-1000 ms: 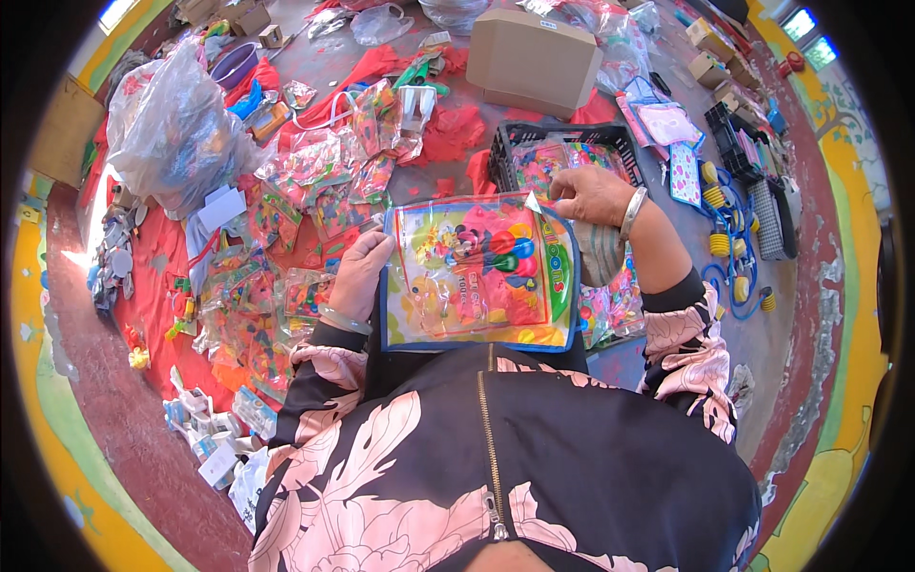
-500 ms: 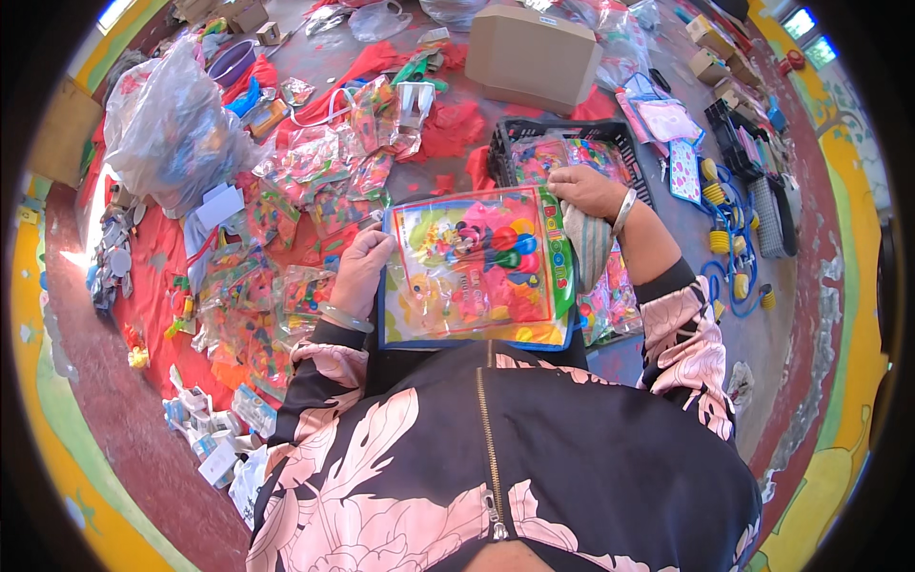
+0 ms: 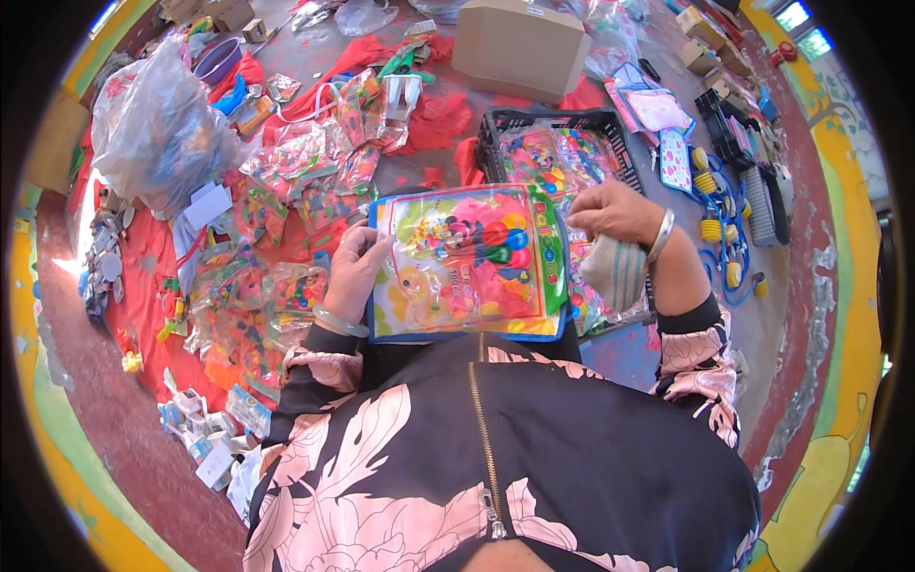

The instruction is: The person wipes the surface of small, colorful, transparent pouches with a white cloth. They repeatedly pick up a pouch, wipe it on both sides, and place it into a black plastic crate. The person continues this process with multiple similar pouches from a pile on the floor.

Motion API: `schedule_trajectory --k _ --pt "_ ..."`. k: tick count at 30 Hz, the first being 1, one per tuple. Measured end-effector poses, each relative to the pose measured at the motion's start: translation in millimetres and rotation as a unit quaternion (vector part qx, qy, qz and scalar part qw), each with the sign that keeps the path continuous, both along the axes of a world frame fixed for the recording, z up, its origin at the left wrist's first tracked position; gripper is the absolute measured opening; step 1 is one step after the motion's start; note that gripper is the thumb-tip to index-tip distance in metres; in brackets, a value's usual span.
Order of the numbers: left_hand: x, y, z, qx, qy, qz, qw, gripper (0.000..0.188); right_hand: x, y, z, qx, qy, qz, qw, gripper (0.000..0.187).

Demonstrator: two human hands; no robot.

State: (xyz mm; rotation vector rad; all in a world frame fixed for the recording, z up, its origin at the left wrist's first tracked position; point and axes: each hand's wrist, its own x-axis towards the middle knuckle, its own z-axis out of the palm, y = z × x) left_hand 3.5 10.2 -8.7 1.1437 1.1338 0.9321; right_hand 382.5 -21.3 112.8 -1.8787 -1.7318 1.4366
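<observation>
A clear packet of balloons point(image 3: 477, 262) with a printed card lies flat on a blue-edged board point(image 3: 375, 329) across my lap. My left hand point(image 3: 355, 267) is closed at the packet's left edge, thumb and fingers pinched together there. Just off the upper right corner, my right hand point(image 3: 613, 212) is raised with curled fingers. A grey striped cloth point(image 3: 616, 272) hangs from under its palm. Beyond that hand stands a black crate point(image 3: 491, 162) holding more balloon packets point(image 3: 553, 153).
Left of me, several balloon packets point(image 3: 229, 296) cover a red sheet point(image 3: 152, 276), beside a stuffed clear plastic bag point(image 3: 157, 124). A cardboard box point(image 3: 519, 48) stands behind the crate. At right lie blue cords with yellow parts point(image 3: 729, 219). Small white boxes point(image 3: 210, 439) are heaped at lower left.
My right hand has let go of the packet's upper right corner and moved right and down, carrying the cloth. My left hand stays at the left edge, shifted slightly.
</observation>
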Motion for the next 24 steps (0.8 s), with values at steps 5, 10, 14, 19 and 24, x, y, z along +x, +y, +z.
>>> schedule_trajectory --k 5,10,14,19,24 --pt "0.5 -13.7 23.5 0.078 0.139 -0.045 0.986 0.025 -27.0 -18.1 -31.3 0.021 -0.086 -0.034 0.995 0.025" --pt "-10.7 -26.9 28.8 0.117 0.193 -0.088 0.97 0.023 -32.9 -18.1 -41.5 -0.016 -0.062 -0.044 0.997 0.028" --pt "-11.1 -36.5 31.0 0.024 0.017 -0.017 0.999 0.015 -24.4 -20.3 -20.3 -0.045 0.049 -0.048 0.997 0.021" --pt "-10.0 -36.3 69.2 0.057 -0.043 0.034 0.997 0.014 -35.4 -38.5 43.1 -0.034 0.292 -0.13 0.947 0.02" --pt "-18.7 -30.3 112.1 -0.015 -0.079 0.012 0.997 0.015 -53.9 -58.3 105.0 0.036 0.245 -0.137 0.959 0.02"
